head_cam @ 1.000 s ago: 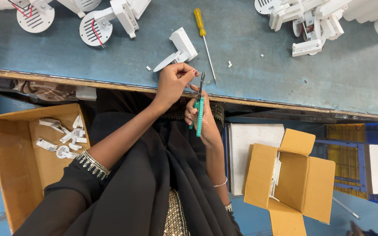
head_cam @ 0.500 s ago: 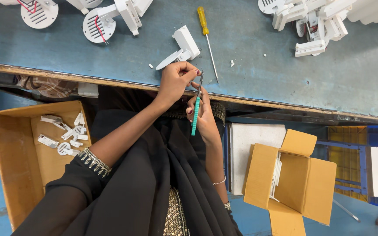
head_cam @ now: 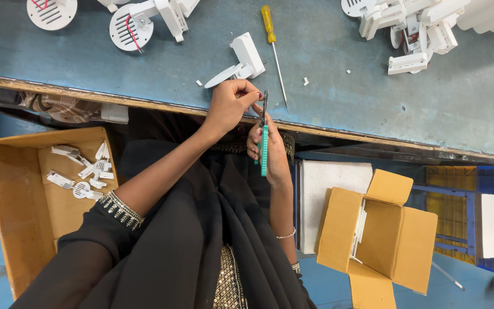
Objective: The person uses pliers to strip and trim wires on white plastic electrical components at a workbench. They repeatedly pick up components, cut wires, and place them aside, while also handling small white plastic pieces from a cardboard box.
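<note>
Pinching something tiny, too small to make out, the left hand (head_cam: 228,107) has its grip closed just above the teal-handled metal pliers (head_cam: 264,137), centre frame at the blue worktop (head_cam: 373,103) edge. The right hand (head_cam: 270,151) grip wraps the handles; stiff, light tool, best held low on those handles.

teal-handled pliers (head_cam: 264,143), upright, tips up, at bench edge

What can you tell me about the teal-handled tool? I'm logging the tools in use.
The teal-handled tool looks like small pliers or cutters: plastic-looking teal grips and dark metal jaws pointing up toward the bench edge. It stands roughly upright in the right hand, while the left hand pinches at its tip. Whatever it grips is too small to tell.
</note>
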